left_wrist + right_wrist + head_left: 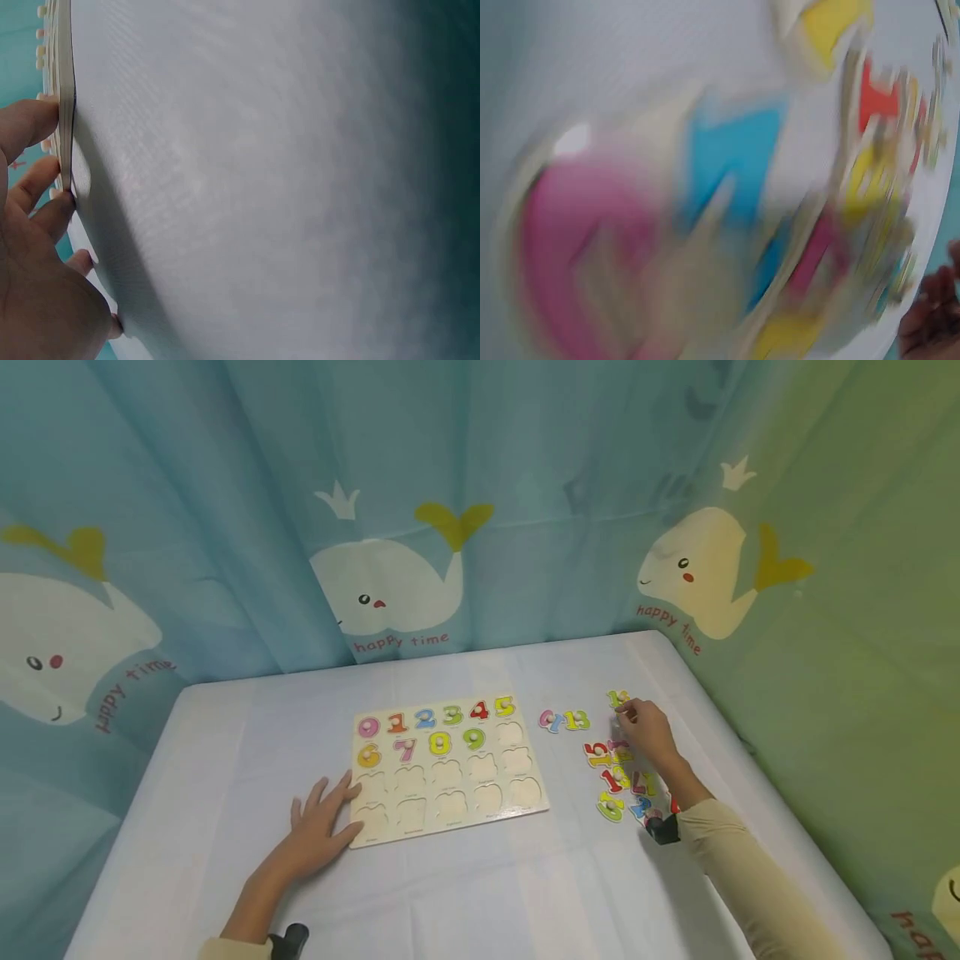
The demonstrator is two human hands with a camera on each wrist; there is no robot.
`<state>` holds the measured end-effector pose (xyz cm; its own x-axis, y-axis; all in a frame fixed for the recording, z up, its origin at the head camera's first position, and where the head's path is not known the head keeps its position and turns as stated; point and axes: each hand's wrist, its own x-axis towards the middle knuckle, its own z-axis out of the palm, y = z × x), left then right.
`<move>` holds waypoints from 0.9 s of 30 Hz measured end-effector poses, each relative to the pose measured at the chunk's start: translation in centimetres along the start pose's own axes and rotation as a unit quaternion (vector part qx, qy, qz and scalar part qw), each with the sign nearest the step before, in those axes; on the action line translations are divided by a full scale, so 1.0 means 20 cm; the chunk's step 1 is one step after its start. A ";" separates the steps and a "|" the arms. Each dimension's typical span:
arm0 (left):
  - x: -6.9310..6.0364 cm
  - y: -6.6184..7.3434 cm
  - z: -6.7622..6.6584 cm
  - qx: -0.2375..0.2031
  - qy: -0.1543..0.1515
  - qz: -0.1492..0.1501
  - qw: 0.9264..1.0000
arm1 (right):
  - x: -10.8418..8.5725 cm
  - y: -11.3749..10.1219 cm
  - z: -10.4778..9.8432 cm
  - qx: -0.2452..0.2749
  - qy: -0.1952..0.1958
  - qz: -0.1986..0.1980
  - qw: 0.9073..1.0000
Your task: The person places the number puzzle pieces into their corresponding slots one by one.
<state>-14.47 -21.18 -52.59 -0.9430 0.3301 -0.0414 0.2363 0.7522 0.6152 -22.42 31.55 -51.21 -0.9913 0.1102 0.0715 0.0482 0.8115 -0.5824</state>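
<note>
A wooden number puzzle board lies on the table with number pieces 0 to 9 seated in its upper two rows and bare recesses below. My left hand rests at the board's left edge, fingers spread; the left wrist view shows its fingertips touching the board's side. At the upper right, my right hand has its thumb and finger together on a green-and-yellow number piece, pinching it. Two-digit pieces lie just left of that hand. The right wrist view is blurred, with a pink-and-blue number piece up close.
Several loose number pieces lie overlapping in a cluster right of the board, below my right hand. A white cloth covers the table. Curtains printed with whales stand behind it and along its right side.
</note>
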 end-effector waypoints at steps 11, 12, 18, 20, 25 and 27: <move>0.00 0.02 -0.01 0.000 -0.005 -0.007 1.000 | 0.14 -0.31 0.27 -0.051 -0.136 -0.123 0.982; 0.00 0.02 -0.02 0.001 -0.003 -0.006 1.000 | 0.14 -0.32 0.28 -0.047 -0.125 -0.113 0.985; 0.00 0.02 -0.01 0.006 0.001 -0.003 1.000 | 0.06 -0.41 0.35 0.030 -0.084 -0.081 0.993; 0.01 0.01 -0.01 0.007 -0.001 -0.003 1.000 | 0.03 -0.48 0.39 0.042 -0.089 -0.065 0.993; 0.01 0.01 0.00 0.005 -0.006 -0.008 1.000 | 0.02 -0.54 0.51 0.037 -0.085 -0.038 0.995; 0.00 0.01 -0.01 0.010 -0.005 -0.012 1.000 | 0.02 -0.53 0.54 0.030 -0.085 -0.037 0.995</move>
<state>-14.45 -21.08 -52.34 -0.9460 0.3179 -0.0636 0.2190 0.7712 0.5977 -24.64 16.67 -53.77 -0.9985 -0.0509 -0.0186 -0.0279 0.7773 -0.6285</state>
